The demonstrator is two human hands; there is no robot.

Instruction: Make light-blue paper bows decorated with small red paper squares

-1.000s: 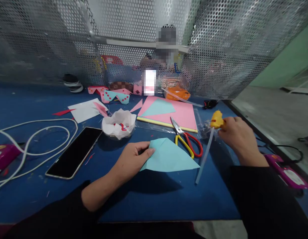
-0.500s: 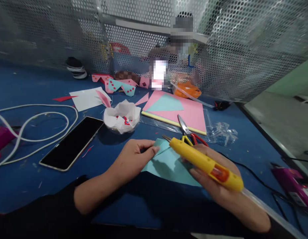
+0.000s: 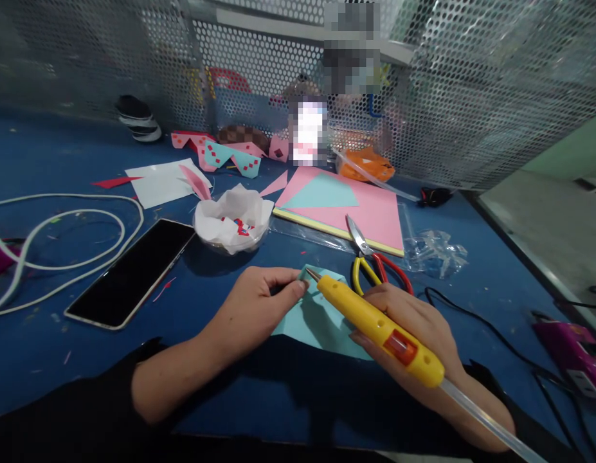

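Observation:
A sheet of light-blue paper [image 3: 321, 325] is pinched at its upper left edge between the thumb and fingers of my left hand [image 3: 261, 302]. In my right hand [image 3: 418, 334] is a yellow hot glue gun [image 3: 375, 321] with an orange-red part on its body, a clear glue stick coming out of its rear end. Its metal nozzle points up-left and lies at the paper's edge, close to my left thumb; whether it touches cannot be told. Scissors [image 3: 362, 244] with red and yellow handles lie just beyond my right hand.
Left are a phone [image 3: 131, 273], a white cable [image 3: 119, 222] and a paper-lined bowl [image 3: 233, 222] of small red bits. Pink sheets [image 3: 375, 215] lie behind, with paper masks [image 3: 233, 159] farther back. A purple power strip [image 3: 572, 354] sits right. A perforated metal screen [image 3: 259, 58] stands behind.
The glue gun has moved left and slightly down, bringing its nozzle to the paper's edge by my left thumb. My left hand still pinches the paper. The view has shifted slightly.

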